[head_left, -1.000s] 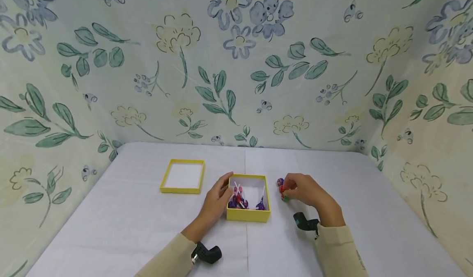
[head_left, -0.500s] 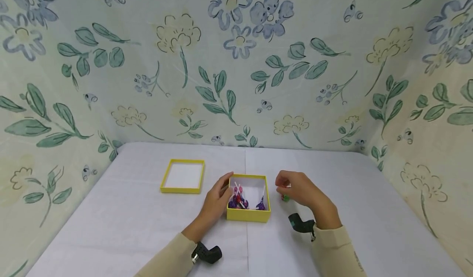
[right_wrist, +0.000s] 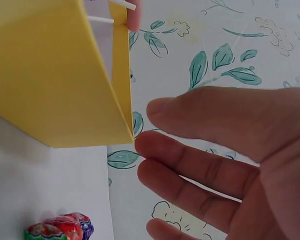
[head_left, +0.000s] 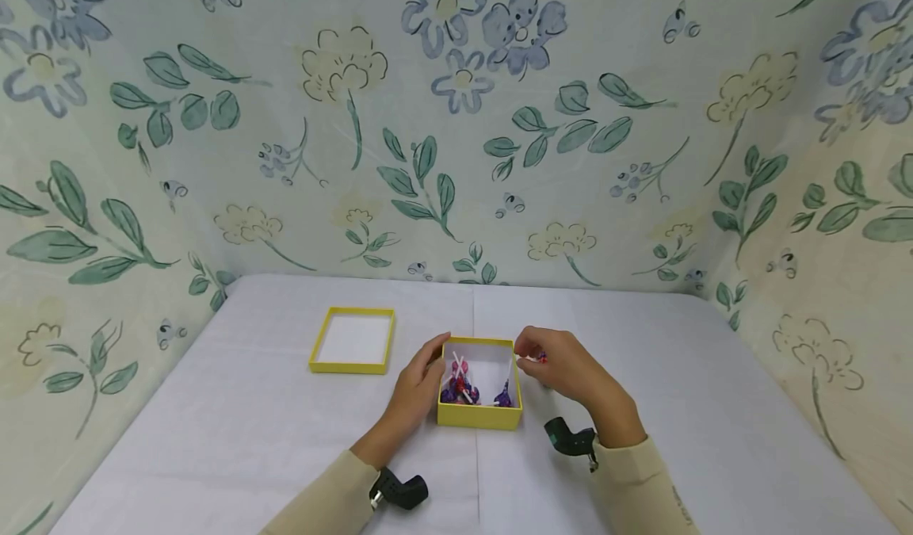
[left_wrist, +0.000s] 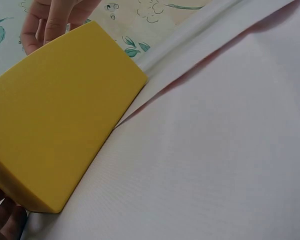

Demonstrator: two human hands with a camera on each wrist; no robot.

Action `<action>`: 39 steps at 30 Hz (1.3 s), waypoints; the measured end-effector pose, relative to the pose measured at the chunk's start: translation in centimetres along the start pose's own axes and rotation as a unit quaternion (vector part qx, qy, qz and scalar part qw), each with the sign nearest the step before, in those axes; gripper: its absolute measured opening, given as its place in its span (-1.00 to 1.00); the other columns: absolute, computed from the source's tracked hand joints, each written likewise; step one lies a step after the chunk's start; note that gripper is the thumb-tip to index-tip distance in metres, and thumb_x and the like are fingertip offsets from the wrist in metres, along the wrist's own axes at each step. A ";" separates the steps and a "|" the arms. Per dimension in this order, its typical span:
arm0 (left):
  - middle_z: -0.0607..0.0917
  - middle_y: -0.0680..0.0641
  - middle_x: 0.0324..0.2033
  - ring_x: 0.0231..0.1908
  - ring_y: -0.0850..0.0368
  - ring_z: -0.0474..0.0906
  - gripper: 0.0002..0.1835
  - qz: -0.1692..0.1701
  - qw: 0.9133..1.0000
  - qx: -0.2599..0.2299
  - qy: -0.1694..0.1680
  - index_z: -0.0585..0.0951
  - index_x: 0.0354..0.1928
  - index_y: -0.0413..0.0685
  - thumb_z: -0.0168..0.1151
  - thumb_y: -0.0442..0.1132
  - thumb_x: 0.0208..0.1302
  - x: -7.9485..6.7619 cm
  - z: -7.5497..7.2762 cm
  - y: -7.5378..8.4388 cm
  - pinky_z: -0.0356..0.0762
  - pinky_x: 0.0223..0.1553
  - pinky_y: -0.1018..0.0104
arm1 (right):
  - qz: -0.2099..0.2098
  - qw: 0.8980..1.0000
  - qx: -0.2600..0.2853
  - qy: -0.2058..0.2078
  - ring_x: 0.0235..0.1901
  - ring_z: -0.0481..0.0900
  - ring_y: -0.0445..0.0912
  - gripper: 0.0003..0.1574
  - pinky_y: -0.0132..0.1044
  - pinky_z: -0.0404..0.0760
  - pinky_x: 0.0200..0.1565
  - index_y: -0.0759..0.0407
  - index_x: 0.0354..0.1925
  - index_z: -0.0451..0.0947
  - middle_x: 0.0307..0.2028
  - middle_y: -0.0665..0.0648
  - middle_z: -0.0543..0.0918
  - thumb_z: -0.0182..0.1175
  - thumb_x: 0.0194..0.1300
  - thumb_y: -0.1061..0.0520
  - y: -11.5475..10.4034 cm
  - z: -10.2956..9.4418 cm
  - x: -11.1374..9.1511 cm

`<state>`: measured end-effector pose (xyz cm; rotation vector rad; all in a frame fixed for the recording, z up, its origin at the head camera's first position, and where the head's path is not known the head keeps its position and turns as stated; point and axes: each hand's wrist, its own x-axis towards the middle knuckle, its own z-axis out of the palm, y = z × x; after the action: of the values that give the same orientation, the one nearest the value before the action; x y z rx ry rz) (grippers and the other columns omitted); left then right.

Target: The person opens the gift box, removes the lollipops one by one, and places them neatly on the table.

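An open yellow box (head_left: 479,416) with a white inside stands on the table, several wrapped lollipops (head_left: 460,388) at its left and a purple one (head_left: 502,397) at its right. My left hand (head_left: 416,384) grips the box's left side, fingers reaching round to the back corner; in the left wrist view its fingers (left_wrist: 7,217) show at the box's lower corner. Beside the box's right edge is my right hand (head_left: 563,364), thumb and fingers apart and holding nothing in the right wrist view. Wrapped lollipops (right_wrist: 60,227) lie on the table below it, largely hidden in the head view.
A shallow yellow-rimmed lid (head_left: 352,367) lies inside-up at the back left. White cloth (head_left: 285,456) covers the table. Floral fabric (head_left: 456,162) hangs behind it and along the sides.
My right hand has moved left from the lollipops on the table to the box's right edge, leaving them behind. The left hand and the box stay in place.
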<state>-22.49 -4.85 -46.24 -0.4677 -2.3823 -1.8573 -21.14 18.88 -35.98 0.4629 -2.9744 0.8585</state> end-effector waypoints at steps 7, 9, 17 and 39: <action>0.35 0.10 0.35 0.36 0.14 0.22 -0.55 -0.009 1.000 0.003 -0.001 0.32 0.38 0.35 -0.11 -0.15 0.50 0.1 0.0 0.0 0.19 0.36 0.11 | -0.025 1.000 0.001 0.000 -0.22 0.54 -0.15 -0.84 -0.29 0.66 -0.16 -0.01 -0.27 0.59 -0.34 -0.10 0.60 0.35 0.19 0.20 -1.1 0.8 0.1; 0.34 0.10 0.36 0.36 0.13 0.22 -0.55 -0.009 1.000 0.001 -0.002 0.32 0.38 0.34 -0.11 -0.14 0.50 0.0 -0.1 0.0 0.19 0.36 0.10 | -0.032 0.999 0.001 0.005 -0.23 0.54 -0.17 -0.83 -0.33 0.66 -0.18 -0.04 -0.28 0.58 -0.34 -0.12 0.60 0.35 0.19 0.19 -1.4 1.1 0.1; 0.36 -0.06 0.35 0.36 0.00 0.23 -0.54 -0.015 1.000 -0.008 -0.002 0.32 0.40 0.13 -0.13 -0.24 0.51 -0.6 -0.3 2.0 0.17 0.37 0.01 | -0.078 0.997 0.017 0.019 -0.24 0.55 -0.16 -0.81 -0.17 0.67 -0.12 0.00 -0.23 0.59 -0.32 -0.08 0.62 0.35 0.18 0.22 -2.8 2.1 0.1; 0.36 0.09 0.35 0.35 0.09 0.24 -0.55 0.012 1.000 0.002 -0.006 0.33 0.39 0.23 -0.11 -0.17 0.51 0.1 -0.2 0.1 0.20 0.36 0.05 | -0.201 0.978 -0.004 0.063 -0.21 0.61 -0.13 -0.77 -0.25 0.67 -0.11 0.11 -0.16 0.67 -0.24 0.00 0.69 0.38 0.16 0.20 -4.1 5.7 0.9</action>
<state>-22.58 -4.97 -46.06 -0.5066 -2.3768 -1.8461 -20.42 12.37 -38.66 0.9291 -2.6287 0.7968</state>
